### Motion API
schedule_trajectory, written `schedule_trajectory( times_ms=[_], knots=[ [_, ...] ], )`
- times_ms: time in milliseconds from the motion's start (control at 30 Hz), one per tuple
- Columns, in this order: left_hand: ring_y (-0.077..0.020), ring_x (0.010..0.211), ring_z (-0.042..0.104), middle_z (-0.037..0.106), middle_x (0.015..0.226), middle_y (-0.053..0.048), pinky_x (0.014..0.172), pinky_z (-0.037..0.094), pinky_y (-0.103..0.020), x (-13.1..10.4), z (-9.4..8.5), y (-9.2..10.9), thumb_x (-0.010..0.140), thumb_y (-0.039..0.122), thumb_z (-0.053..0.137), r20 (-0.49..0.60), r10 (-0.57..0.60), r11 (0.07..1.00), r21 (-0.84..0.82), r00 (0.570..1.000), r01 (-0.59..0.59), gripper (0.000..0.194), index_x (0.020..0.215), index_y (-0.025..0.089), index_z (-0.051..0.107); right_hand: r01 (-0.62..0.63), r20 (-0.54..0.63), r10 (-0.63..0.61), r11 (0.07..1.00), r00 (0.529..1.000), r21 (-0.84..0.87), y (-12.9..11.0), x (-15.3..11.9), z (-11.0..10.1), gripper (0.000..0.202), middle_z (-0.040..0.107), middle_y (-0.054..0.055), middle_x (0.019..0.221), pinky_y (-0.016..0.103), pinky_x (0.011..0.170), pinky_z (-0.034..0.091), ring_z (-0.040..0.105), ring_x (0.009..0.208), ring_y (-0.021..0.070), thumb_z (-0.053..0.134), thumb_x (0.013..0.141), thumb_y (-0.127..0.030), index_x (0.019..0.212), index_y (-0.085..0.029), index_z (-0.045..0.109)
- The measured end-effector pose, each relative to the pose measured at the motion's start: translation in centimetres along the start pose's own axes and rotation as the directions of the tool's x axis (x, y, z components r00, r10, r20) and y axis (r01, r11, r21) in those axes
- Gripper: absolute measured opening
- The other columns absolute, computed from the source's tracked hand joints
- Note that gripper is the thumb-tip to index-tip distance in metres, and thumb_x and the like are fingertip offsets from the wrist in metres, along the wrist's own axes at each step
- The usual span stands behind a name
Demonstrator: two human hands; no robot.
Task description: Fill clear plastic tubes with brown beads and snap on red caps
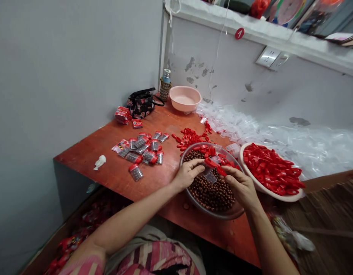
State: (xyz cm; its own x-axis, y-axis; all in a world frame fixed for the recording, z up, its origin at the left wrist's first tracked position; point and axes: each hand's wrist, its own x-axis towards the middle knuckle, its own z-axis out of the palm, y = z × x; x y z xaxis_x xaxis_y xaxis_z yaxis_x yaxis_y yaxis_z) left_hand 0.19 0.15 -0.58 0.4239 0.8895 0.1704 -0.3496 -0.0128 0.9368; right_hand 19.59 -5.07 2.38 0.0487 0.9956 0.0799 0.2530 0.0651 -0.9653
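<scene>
Over a round metal bowl (183,183) of small brown balls (213,198), both my hands are raised with their fingertips close together. My left hand (189,175) pinches a small clear plastic case with a red piece (210,163) at its top. In the fingertips of my right hand (242,186) is a red plastic cap (221,170), almost touching the left hand's piece. More red caps (203,149) and a few clear cases (211,177) lie on the balls in the bowl.
Filled red-topped cases (142,147) lie left of the bowl. Right of it stands a white basin (252,177) heaped with red caps (269,170). Clear cases (316,147) pile along the wall. A pink basin (185,98), floral bag (140,104) and bottle (166,78) stand behind.
</scene>
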Motion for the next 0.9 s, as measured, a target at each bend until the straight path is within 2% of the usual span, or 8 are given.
schedule_trajectory(
  times_ms=[67,133,233,333,433,500,733,900],
  knots=[
    [-0.0197,0.097,0.06,0.065,0.106,-0.006,0.087,0.046,-0.031,-0.1,0.0,0.0,0.08,0.027,0.053,0.006,0.026,0.997,0.068,1.0,-0.026,0.033,0.11,0.014,0.06,-0.049,0.0,0.049,0.993,0.999,0.106,0.8,0.0,0.0,0.03,0.067,0.004,0.082,0.035,0.069,0.05,0.062,0.07,0.0183,0.063,0.071,-0.038,0.096,-0.022,0.061],
    [-0.019,0.097,0.06,0.066,0.104,-0.005,0.089,0.045,-0.031,-0.4,0.1,0.2,0.08,0.026,0.052,0.025,0.079,0.979,0.189,0.997,-0.082,0.03,0.107,0.017,0.062,-0.053,-0.006,0.055,0.983,0.998,0.177,0.9,0.3,0.1,0.031,0.066,0.005,0.078,0.035,0.067,0.05,0.062,0.07,0.0194,0.061,0.071,-0.043,0.093,-0.021,0.061],
    [-0.0182,0.1,0.058,0.066,0.105,-0.005,0.093,0.042,-0.031,-0.7,0.3,0.4,0.08,0.024,0.053,0.087,0.176,0.917,0.347,0.981,-0.195,0.025,0.102,0.019,0.065,-0.094,0.102,0.072,0.968,0.992,0.234,-0.1,0.8,0.5,0.039,0.063,0.009,0.1,0.036,0.07,0.05,0.061,0.086,0.0229,0.056,0.072,-0.05,0.098,-0.021,0.059],
    [-0.0186,0.11,0.051,0.065,0.107,-0.005,0.099,0.037,-0.033,-0.8,0.4,0.5,0.081,0.022,0.052,0.143,0.217,0.87,0.42,0.966,-0.258,0.026,0.104,0.02,0.065,-0.256,0.328,0.163,0.93,0.93,0.264,-1.3,1.0,1.2,0.04,0.055,0.009,0.118,0.038,0.078,0.049,0.056,0.1,0.0225,0.053,0.076,-0.045,0.108,-0.022,0.054],
    [-0.0187,0.114,0.049,0.064,0.11,-0.004,0.1,0.036,-0.035,-0.8,0.4,0.6,0.083,0.021,0.049,0.166,0.203,0.861,0.438,0.965,-0.257,0.028,0.108,0.022,0.062,-0.407,0.47,0.25,0.873,0.846,0.267,-1.8,1.0,2.1,0.038,0.059,0.009,0.112,0.04,0.082,0.047,0.058,0.097,0.0208,0.049,0.08,-0.041,0.111,-0.021,0.053],
    [-0.0188,0.113,0.049,0.063,0.111,-0.005,0.099,0.037,-0.035,-0.8,0.4,0.7,0.083,0.022,0.049,0.167,0.205,0.861,0.439,0.964,-0.259,0.028,0.108,0.021,0.062,-0.433,0.473,0.259,0.848,0.842,0.305,-1.7,1.0,2.7,0.035,0.062,0.01,0.105,0.041,0.083,0.047,0.06,0.093,0.0208,0.049,0.079,-0.039,0.107,-0.019,0.056],
    [-0.0169,0.11,0.052,0.065,0.107,-0.004,0.104,0.03,-0.037,-0.7,0.4,0.5,0.083,0.021,0.049,0.164,0.232,0.842,0.459,0.959,-0.282,0.026,0.105,0.023,0.064,-0.334,0.257,0.243,0.844,0.935,0.42,-0.9,0.6,4.6,0.025,0.066,0.007,0.096,0.041,0.077,0.05,0.061,0.089,0.0238,0.053,0.071,-0.035,0.09,-0.019,0.061],
    [-0.0175,0.109,0.053,0.063,0.11,-0.004,0.099,0.037,-0.032,-0.7,0.7,0.6,0.082,0.02,0.05,0.115,0.232,0.871,0.416,0.966,-0.259,0.027,0.106,0.02,0.063,-0.392,0.3,0.29,0.841,0.909,0.373,-1.3,0.7,4.1,0.03,0.066,0.007,0.097,0.041,0.077,0.051,0.062,0.089,0.0227,0.05,0.077,-0.042,0.096,-0.021,0.058]
  ],
)
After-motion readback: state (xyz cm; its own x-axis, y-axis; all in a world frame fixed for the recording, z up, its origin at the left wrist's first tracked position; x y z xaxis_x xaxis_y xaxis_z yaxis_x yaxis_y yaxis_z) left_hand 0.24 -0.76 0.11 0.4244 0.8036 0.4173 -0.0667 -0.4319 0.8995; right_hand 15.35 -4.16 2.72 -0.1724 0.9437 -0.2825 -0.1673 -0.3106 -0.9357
